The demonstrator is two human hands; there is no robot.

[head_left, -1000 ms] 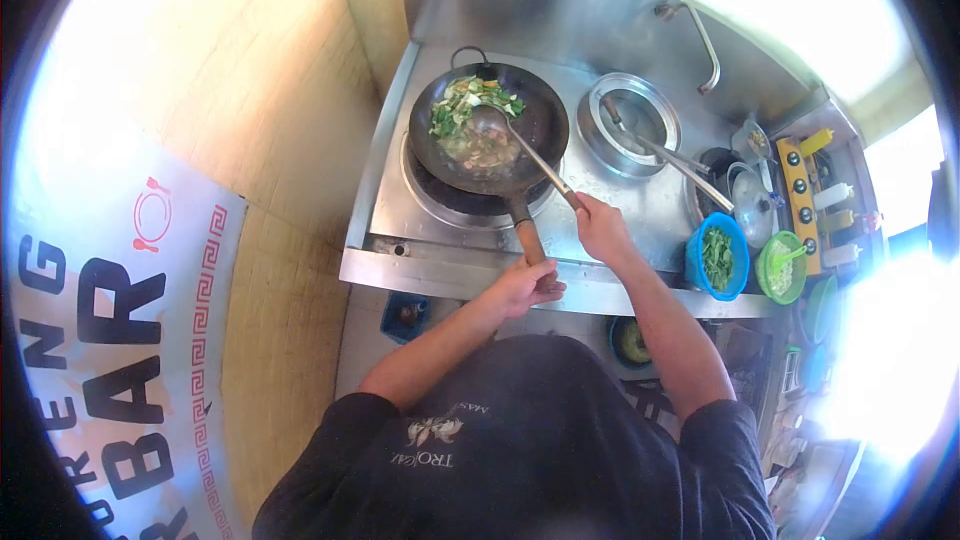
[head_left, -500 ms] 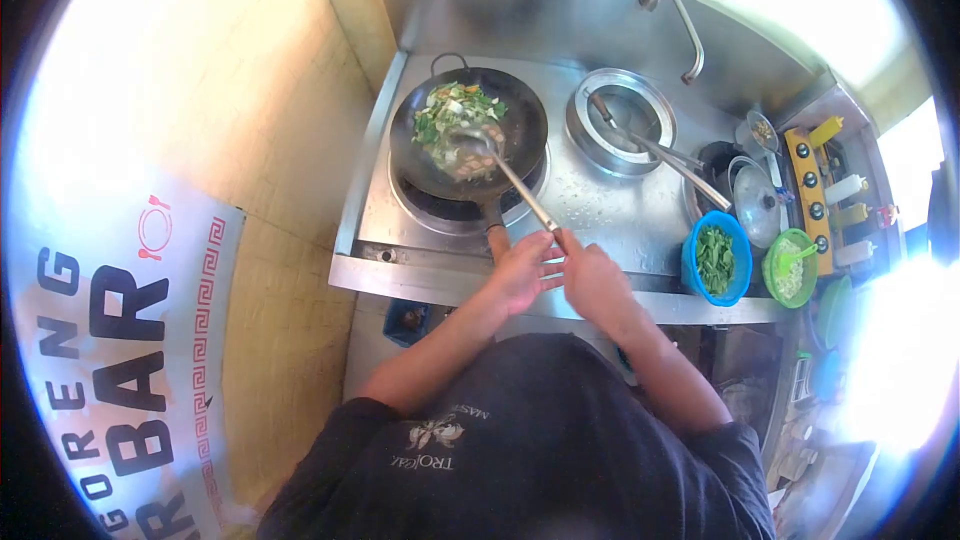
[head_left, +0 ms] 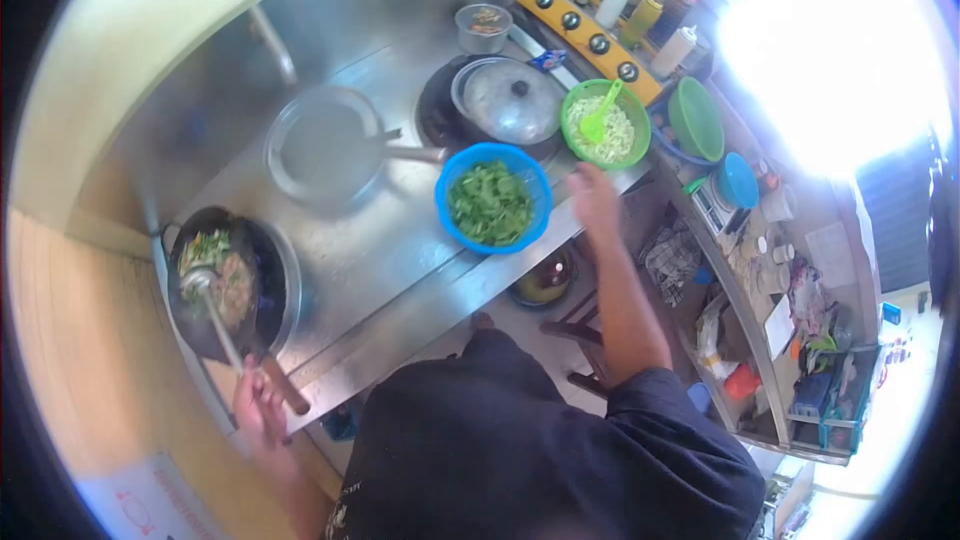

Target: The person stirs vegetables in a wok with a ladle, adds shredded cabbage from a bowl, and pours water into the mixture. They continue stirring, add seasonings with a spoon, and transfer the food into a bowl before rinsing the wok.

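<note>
At the lower left, my left hand (head_left: 260,403) is closed round the end of a metal ladle (head_left: 222,325), beside the wooden handle of the wok (head_left: 262,315). The ladle's bowl rests in the wok among chopped greens and pale pieces (head_left: 235,285). My right hand (head_left: 594,195), blurred by motion, is at the near edge of a green basket (head_left: 636,152) of shredded pale vegetable with a light green scoop (head_left: 597,123). Its fingers are too smeared to read. To its left stands a blue basket (head_left: 446,223) of leafy greens (head_left: 490,203).
A lidded pot (head_left: 512,100) sits behind the baskets, a round metal pan (head_left: 325,150) further left. Squeeze bottles (head_left: 614,0) stand behind a yellow knob panel (head_left: 585,32). On the right are a green bowl (head_left: 696,120) and a crowded shelf. A faucet (head_left: 272,43) hangs over the counter.
The view has swung right. My left hand now holds the ladle, which my right hand held before. My right hand has moved away to the green basket.
</note>
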